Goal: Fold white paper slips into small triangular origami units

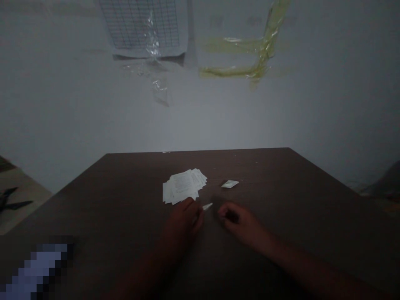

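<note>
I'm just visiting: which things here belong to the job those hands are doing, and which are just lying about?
Likely part of the job:
narrow pale piece, jutting from the left hand
loose paper pile
small pale piece beyond the right hand

Apparently just around:
gridded sheet on the wall
yellow tape, also there
pixelated object, unidentifiable
</note>
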`<control>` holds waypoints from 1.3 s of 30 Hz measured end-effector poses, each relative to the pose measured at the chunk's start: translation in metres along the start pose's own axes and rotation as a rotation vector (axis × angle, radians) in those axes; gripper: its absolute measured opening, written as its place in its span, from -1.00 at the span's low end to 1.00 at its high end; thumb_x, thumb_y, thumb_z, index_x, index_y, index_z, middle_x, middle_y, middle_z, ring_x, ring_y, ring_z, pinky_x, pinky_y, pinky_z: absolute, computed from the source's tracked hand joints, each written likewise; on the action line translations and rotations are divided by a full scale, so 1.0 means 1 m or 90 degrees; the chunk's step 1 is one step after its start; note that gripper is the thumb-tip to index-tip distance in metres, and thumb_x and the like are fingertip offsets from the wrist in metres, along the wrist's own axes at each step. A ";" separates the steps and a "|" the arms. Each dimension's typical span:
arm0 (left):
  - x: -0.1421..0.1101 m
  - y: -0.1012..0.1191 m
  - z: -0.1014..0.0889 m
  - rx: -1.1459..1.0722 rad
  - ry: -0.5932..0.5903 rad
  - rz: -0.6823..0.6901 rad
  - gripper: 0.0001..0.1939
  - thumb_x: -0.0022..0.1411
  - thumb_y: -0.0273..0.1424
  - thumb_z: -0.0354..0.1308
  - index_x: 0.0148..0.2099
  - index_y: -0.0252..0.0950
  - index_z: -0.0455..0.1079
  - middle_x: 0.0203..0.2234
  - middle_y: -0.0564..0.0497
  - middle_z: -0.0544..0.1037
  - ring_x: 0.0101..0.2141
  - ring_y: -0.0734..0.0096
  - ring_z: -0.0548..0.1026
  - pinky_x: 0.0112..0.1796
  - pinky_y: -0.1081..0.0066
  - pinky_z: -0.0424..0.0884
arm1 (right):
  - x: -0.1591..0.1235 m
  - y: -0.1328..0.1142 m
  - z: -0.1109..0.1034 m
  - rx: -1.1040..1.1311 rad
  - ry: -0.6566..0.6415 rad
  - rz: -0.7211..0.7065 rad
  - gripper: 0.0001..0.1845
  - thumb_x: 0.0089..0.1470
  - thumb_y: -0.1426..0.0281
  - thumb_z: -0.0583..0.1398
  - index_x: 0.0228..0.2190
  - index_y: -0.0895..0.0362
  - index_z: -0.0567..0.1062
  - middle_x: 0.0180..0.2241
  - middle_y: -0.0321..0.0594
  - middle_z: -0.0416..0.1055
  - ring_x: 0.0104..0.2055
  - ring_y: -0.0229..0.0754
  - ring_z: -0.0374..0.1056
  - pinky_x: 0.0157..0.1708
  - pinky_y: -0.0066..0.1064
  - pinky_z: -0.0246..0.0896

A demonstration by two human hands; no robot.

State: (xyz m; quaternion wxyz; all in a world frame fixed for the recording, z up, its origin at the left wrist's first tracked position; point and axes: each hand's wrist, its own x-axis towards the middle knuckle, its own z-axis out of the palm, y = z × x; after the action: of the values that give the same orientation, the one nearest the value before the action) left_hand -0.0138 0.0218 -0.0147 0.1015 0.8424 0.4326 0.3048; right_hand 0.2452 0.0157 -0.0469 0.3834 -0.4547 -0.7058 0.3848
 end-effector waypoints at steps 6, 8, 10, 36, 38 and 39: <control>-0.008 0.016 0.016 -0.170 -0.008 0.045 -0.86 0.46 -0.53 0.19 -0.10 -0.19 0.51 -0.09 -0.07 0.68 -0.11 0.21 0.70 -0.07 0.28 0.65 | -0.007 -0.005 0.021 0.208 -0.039 0.049 -0.70 0.31 0.07 0.45 -0.27 0.01 0.60 -0.27 -0.27 0.60 -0.16 -0.06 0.54 -0.08 -0.23 0.50; -0.010 0.016 0.020 -0.229 -0.008 0.041 -0.87 0.43 -0.52 0.23 -0.10 -0.17 0.51 -0.09 -0.06 0.68 -0.10 0.21 0.70 -0.06 0.28 0.66 | -0.006 -0.006 0.021 0.212 -0.019 0.047 -0.63 0.31 0.00 0.44 -0.30 0.01 0.59 -0.29 -0.27 0.57 -0.18 -0.07 0.52 -0.06 -0.22 0.49; -0.010 0.014 0.022 -0.274 -0.011 0.025 -0.89 0.41 -0.50 0.27 -0.12 -0.16 0.52 -0.12 -0.04 0.69 -0.11 0.22 0.70 -0.06 0.28 0.65 | -0.004 -0.005 0.020 0.203 -0.012 0.048 -0.59 0.31 -0.04 0.44 -0.32 0.02 0.58 -0.31 -0.28 0.56 -0.19 -0.08 0.50 -0.06 -0.23 0.47; -0.016 0.010 0.034 -0.273 -0.006 0.027 -0.54 0.40 -0.55 0.31 0.26 -0.08 0.63 0.12 -0.11 0.68 0.13 0.09 0.69 0.17 0.11 0.69 | -0.009 0.009 0.029 0.136 0.066 0.025 -0.83 0.19 0.37 0.38 -0.30 0.00 0.47 -0.37 -0.37 0.44 -0.30 -0.15 0.38 -0.27 -0.35 0.30; -0.013 0.010 0.031 -0.299 -0.002 0.026 -0.60 0.39 -0.54 0.32 0.20 -0.10 0.65 0.06 -0.10 0.69 0.06 0.12 0.71 0.11 0.15 0.70 | -0.009 0.006 0.027 0.134 0.074 0.010 -0.83 0.24 0.33 0.38 -0.30 0.01 0.48 -0.37 -0.36 0.45 -0.30 -0.15 0.40 -0.26 -0.34 0.32; -0.011 0.009 0.030 -0.320 -0.005 0.012 -0.63 0.37 -0.53 0.33 0.16 -0.11 0.66 0.03 -0.09 0.69 0.03 0.12 0.71 0.09 0.17 0.70 | -0.008 0.003 0.026 0.138 0.076 0.002 -0.83 0.27 0.30 0.39 -0.30 0.01 0.49 -0.36 -0.35 0.47 -0.29 -0.14 0.42 -0.24 -0.33 0.35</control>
State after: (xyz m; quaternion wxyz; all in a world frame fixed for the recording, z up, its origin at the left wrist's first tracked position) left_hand 0.0053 0.0100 -0.0389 0.3068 0.7959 0.3348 0.4003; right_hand 0.2257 0.0038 -0.0621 0.4708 -0.4338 -0.6355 0.4317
